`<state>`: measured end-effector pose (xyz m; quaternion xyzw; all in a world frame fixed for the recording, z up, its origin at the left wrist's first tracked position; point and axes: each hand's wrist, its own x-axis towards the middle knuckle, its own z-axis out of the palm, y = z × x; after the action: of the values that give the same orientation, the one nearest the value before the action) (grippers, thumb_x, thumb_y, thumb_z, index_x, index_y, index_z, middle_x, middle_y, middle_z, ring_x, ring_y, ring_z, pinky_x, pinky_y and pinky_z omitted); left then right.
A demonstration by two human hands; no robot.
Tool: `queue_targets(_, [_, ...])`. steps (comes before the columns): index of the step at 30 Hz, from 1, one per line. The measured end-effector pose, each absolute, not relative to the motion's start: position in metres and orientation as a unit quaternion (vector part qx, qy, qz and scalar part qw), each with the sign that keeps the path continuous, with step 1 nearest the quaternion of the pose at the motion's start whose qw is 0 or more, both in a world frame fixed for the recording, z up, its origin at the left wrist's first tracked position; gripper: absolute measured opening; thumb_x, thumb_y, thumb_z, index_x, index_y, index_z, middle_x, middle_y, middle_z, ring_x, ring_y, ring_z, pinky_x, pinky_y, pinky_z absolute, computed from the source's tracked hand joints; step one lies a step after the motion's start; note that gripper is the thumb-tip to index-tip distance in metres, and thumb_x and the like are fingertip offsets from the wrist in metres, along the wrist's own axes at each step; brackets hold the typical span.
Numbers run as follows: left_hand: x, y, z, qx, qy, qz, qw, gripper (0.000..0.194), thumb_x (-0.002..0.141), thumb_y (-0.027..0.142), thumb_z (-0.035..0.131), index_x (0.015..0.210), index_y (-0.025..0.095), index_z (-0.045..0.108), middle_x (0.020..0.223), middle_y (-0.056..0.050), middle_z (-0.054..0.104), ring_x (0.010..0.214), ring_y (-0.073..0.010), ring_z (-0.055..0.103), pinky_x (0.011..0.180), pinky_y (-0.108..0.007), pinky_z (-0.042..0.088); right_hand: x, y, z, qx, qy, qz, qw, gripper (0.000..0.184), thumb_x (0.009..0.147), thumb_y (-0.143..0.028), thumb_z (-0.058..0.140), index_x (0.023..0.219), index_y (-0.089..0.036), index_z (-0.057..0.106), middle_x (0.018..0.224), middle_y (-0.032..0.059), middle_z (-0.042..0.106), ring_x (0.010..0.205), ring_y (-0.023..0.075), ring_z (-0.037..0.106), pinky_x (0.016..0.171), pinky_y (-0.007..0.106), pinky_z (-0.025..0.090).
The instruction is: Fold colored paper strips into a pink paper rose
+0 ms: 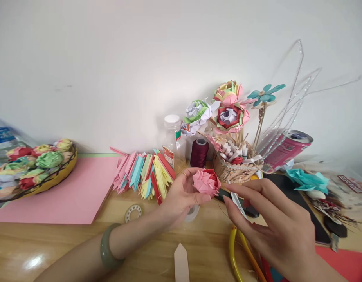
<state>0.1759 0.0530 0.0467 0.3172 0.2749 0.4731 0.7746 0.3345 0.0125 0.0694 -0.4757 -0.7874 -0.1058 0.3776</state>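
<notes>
My left hand [188, 196] holds a pink and red folded-paper flower [206, 183] from its left side, with the thumb under it and the fingers behind. Just right of the flower is my right hand [274, 215], its index finger and thumb stretched toward the petals with a gap between their tips. I see nothing clearly held there. A thin dark thread hangs below the flower between the hands. Behind my right fingers lies a whitish blade-like strip [238, 203], partly hidden. On the table below the flower is a pale pointed paper strip [181, 262].
Folded paper strips [144, 174] lie behind my left hand, beside a clear bottle [172, 141] and a dark red thread spool [199, 152]. Pink paper [60, 192] and a flower basket [71, 168] are left. Yellow-handled pliers [233, 254], a paper-flower holder [236, 172] and a pink can [286, 149] stand right.
</notes>
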Motion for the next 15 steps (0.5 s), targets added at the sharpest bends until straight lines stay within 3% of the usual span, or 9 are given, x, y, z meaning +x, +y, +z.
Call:
queue_targets(4, [0.1755, 0.0504, 0.0476, 0.309, 0.265, 0.468, 0.784, 0.052, 0.049, 0.01, 0.077, 0.091, 0.019, 0.048, 0.092, 0.0, 0.06, 0.087, -0.0125, 0.056, 0.083, -0.028, 0.039, 0.3353, 0.016, 0.0663, -0.43, -0.822, -0.109, 0.356, 0.032, 0.075, -0.014, 0.058, 0.106, -0.022, 0.056, 0.075, 0.0028, 0.06, 0.061, 0.0133, 0.057, 0.055, 0.026, 0.044])
queue_targets(8, [0.1751, 0.0497, 0.0453, 0.317, 0.256, 0.459, 0.789, 0.054, 0.05, 0.012, 0.078, 0.094, 0.019, 0.048, 0.093, -0.002, 0.06, 0.089, -0.0157, 0.057, 0.082, -0.03, 0.039, 0.336, 0.0145, 0.0668, -0.409, -0.82, -0.1, 0.388, 0.026, 0.073, -0.011, 0.058, 0.095, -0.025, 0.06, 0.068, 0.0009, 0.059, 0.057, 0.0131, 0.056, 0.052, 0.027, 0.043])
queue_targets(15, [0.1749, 0.0504, 0.0455, 0.328, 0.238, 0.463, 0.788, 0.052, 0.051, 0.006, 0.075, 0.095, 0.018, 0.051, 0.092, -0.001, 0.058, 0.084, -0.0107, 0.054, 0.075, -0.024, 0.043, 0.3374, 0.0168, 0.0744, -0.453, -0.772, 0.042, 0.445, 0.021, 0.078, -0.011, 0.053, 0.094, -0.024, 0.058, 0.076, 0.002, 0.055, 0.066, 0.0135, 0.055, 0.057, 0.026, 0.043])
